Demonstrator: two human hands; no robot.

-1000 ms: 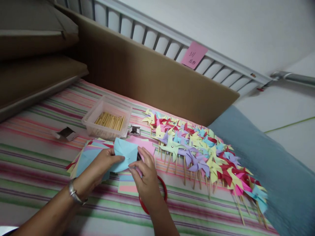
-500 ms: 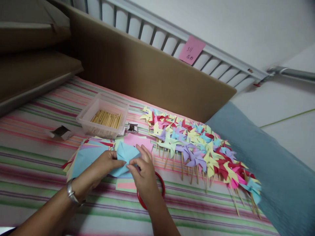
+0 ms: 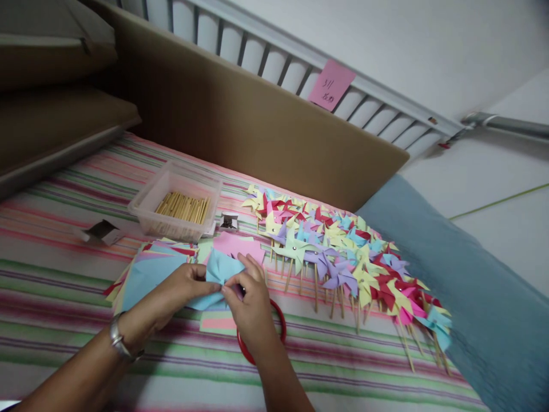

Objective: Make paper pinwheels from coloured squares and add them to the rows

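A light blue paper (image 3: 223, 265), its corners bent in towards the middle, is held between both hands. My left hand (image 3: 185, 284) pinches its left side between thumb and fingers. At the paper's centre, the thumb and forefinger of my right hand (image 3: 250, 297) press together; the other fingers are partly raised. What lies between those fingertips is too small to tell. Under and behind the paper are a pink sheet (image 3: 238, 246) and pale sheets. A stack of coloured paper squares (image 3: 152, 273) lies just left, partly behind my left forearm.
Behind the stack stands a clear plastic box (image 3: 146, 212) of wooden sticks, with a small box (image 3: 229, 222) beside it. An open box (image 3: 103, 232) lies left. Several paper pinwheels (image 3: 338, 252) fill the right side. Red-handled scissors (image 3: 281, 320) are partly under my right arm. Cardboard (image 3: 257, 131) stands behind.
The blue paper's upper part has folded further in towards its centre, making it look more gathered. Both hands keep nearly the same pinching pose. The whole view has shifted slightly.
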